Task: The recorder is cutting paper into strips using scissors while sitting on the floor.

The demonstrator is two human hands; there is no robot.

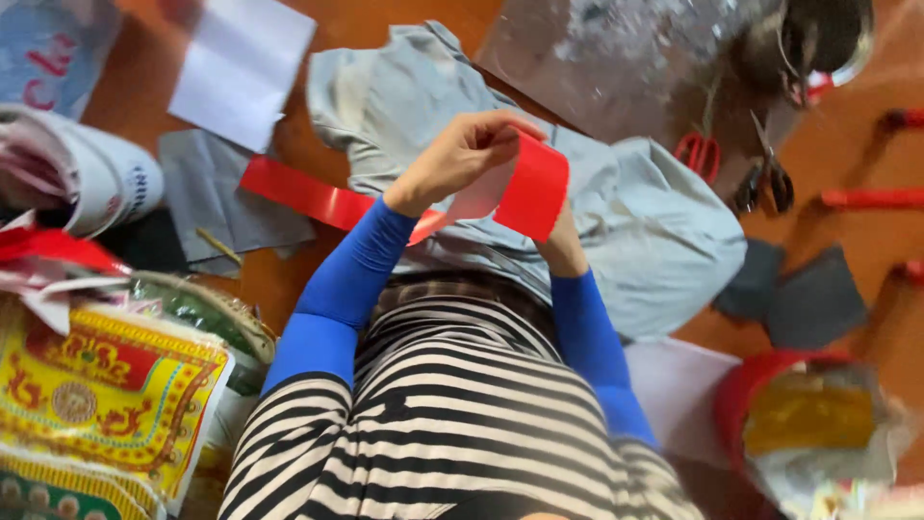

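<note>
Reddish-brown floor (385, 24), cluttered all round, seen from above over a striped top and blue sleeves. Left hand (462, 154) is closed, fingers curled over the top edge of a red paper strip (532, 188), pinching it. Right hand (563, 246) sits just behind and below the strip, mostly hidden by it; cannot tell if its fingers grip or only support. The strip bends round in front of the hands, its glossy tail trailing off past the left forearm toward the floor. Directly under both hands lies a grey-blue cloth (654, 221). Beyond the right hand, well apart, red-handled scissors (701, 152) and darker scissors (765, 178) on a clear plastic sheet (616, 58). Farther out from the left hand: white paper (241, 67), grey paper (207, 193), and printed yellow-red packets (106, 395) near the left elbow. Risk, as a judgement: the thin glossy strip could crease or tear where it bends if the pinch tightens or the trailing tail snags on the cloth.
</note>
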